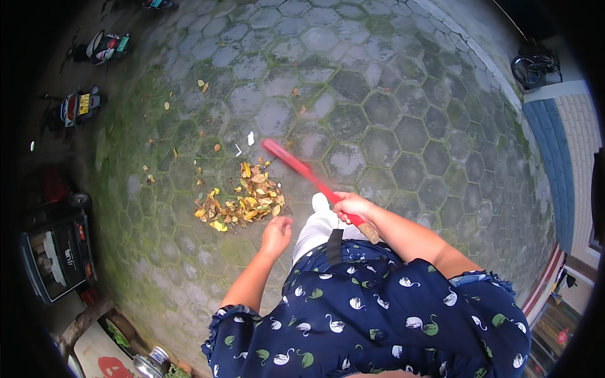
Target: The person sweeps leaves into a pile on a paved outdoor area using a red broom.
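Observation:
My right hand is wrapped around a red stick with a bare wooden butt end, held at a slant in front of my legs. Motion blurs its far part, which points up and left over the paving. My left hand hangs empty with its fingers loosely apart, near a heap of yellow and brown dry leaves on the ground. Beyond the heap lie a white scrap and a thin bent white strip. One white shoe shows below the stick.
Mossy hexagonal pavers cover the ground, with scattered leaves. Parked at left are scooters and a dark vehicle. A tree trunk stands lower left. At right are a two-wheeler and a blue-based wall.

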Demonstrator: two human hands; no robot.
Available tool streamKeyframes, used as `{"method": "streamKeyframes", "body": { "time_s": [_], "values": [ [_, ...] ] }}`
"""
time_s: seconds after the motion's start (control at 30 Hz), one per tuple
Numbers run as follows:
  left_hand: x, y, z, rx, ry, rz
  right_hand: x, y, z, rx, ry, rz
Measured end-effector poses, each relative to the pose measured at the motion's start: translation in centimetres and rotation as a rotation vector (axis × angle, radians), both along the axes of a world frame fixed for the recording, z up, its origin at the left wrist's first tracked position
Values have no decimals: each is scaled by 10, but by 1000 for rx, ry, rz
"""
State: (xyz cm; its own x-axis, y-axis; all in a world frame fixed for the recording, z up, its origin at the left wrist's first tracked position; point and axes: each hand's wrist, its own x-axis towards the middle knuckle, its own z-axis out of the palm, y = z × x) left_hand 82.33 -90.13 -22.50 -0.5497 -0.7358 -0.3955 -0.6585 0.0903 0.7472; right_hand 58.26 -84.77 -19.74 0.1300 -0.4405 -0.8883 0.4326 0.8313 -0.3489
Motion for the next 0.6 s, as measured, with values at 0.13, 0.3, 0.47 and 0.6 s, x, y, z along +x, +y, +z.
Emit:
{"method": "streamKeyframes", "body": {
  "time_s": [0.13, 0.3, 0.47, 0.6],
  "values": [
    [51, 21, -16, 303, -15, 322, 6, -16, 14, -72, 15, 173],
    [61, 28, -23, 539, 8, 430, -23, 2, 45, -158, 138, 268],
    [5, -6, -29, 225, -3, -134, -25, 41, 51, -64, 374, 297],
    [-56, -59, 5, 93, 185, -125, -24, 16, 15, 107, 343, 123]
  ]
}}
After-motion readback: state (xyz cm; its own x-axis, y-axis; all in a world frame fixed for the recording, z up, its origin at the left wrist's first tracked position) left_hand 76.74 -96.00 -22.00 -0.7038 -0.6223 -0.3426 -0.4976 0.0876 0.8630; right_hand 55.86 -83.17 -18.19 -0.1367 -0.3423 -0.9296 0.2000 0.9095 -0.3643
